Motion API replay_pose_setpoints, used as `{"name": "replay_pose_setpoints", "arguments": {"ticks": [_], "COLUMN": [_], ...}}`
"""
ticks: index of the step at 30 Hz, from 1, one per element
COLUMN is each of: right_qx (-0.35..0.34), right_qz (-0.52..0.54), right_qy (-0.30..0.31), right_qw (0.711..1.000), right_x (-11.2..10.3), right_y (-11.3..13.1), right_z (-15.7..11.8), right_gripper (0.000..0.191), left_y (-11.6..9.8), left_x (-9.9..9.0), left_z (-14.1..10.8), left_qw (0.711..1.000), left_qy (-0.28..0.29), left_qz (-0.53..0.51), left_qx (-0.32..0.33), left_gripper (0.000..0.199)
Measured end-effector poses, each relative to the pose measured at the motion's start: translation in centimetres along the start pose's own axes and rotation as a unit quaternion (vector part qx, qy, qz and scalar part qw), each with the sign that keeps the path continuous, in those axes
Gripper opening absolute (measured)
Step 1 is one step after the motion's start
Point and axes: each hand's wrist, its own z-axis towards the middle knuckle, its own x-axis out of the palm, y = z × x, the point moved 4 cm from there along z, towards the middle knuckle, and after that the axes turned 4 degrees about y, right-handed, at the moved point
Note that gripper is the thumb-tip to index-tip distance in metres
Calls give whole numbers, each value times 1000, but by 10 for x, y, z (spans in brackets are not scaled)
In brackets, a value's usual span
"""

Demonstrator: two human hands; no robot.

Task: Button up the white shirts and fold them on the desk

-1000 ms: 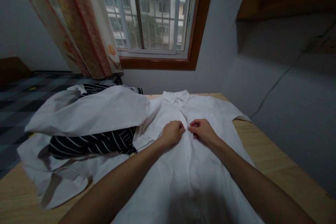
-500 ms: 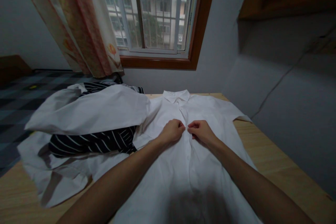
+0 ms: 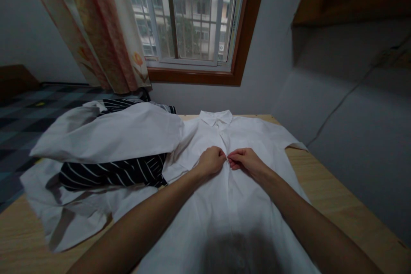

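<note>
A white short-sleeved shirt [image 3: 253,130] lies front up on the wooden table, its collar at the far edge. My left hand [image 3: 212,160] pinches the left side of its front placket, below the collar. Close beside it, my right hand [image 3: 245,162] pinches the placket from the right, and the fingertips of both hands nearly meet. Any button between the fingers is too small to make out.
Left of the shirt lies a pile of white clothing [image 3: 115,132] with a black-and-white striped garment [image 3: 112,174] in it. The wooden table [image 3: 340,192] reaches right towards the wall. Behind are a checkered bed [image 3: 19,115], a curtain [image 3: 102,30] and a barred window.
My right hand has moved slightly left, closer to my left hand, and its fingertips are now at the placket. My left hand has hardly moved.
</note>
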Motion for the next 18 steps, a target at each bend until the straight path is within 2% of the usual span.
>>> {"name": "replay_pose_setpoints", "arguments": {"ticks": [6,18], "right_qx": [-27,-58], "right_qz": [17,-19], "right_qy": [-30,-54], "right_qw": [999,997], "right_x": [0,-1], "right_y": [-6,-11], "right_z": [2,5], "right_gripper": [13,14], "left_y": [0,-2], "left_x": [1,0], "left_z": [0,-3], "left_qw": [1000,1000], "left_qy": [-2,-6], "left_qz": [-17,-4], "left_qx": [5,3], "left_gripper": [19,20]}}
